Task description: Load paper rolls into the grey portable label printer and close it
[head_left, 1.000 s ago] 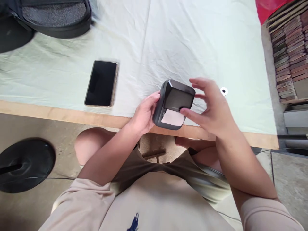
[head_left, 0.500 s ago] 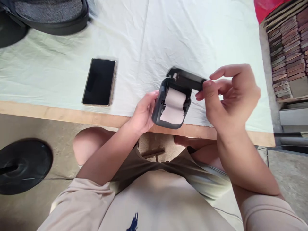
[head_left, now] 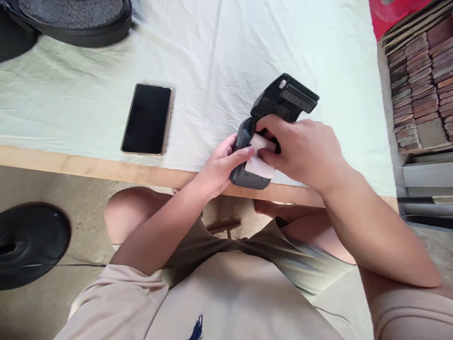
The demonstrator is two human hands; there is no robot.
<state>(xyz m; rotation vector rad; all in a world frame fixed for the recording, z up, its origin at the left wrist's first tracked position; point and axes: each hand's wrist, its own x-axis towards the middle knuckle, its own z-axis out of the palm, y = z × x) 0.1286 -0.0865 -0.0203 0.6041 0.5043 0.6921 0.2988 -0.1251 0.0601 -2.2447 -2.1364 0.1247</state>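
Observation:
A dark grey portable label printer (head_left: 252, 181) is held over the table's front edge, its hinged black lid (head_left: 288, 97) raised up and back. My left hand (head_left: 224, 163) wraps the printer's left side, thumb lying on its near top edge. Inside the bay sits a white paper roll (head_left: 260, 166), its loose end lying toward me. My right hand (head_left: 300, 148) reaches into the bay from the right, with thumb and fingers closed around the roll. The fingertips are partly hidden behind the hand and the printer wall.
A phone (head_left: 146, 119) lies screen up on the pale tablecloth (head_left: 198, 61), left of the printer. At the upper left is a black padded object (head_left: 78, 23). Stacked bricks (head_left: 419, 89) stand right of the table. A round black base (head_left: 33, 245) is on the floor at left.
The lid has swung from partly raised to wide open. My right hand has let go of it and moved left and in, onto the paper roll. My left thumb now shows on top.

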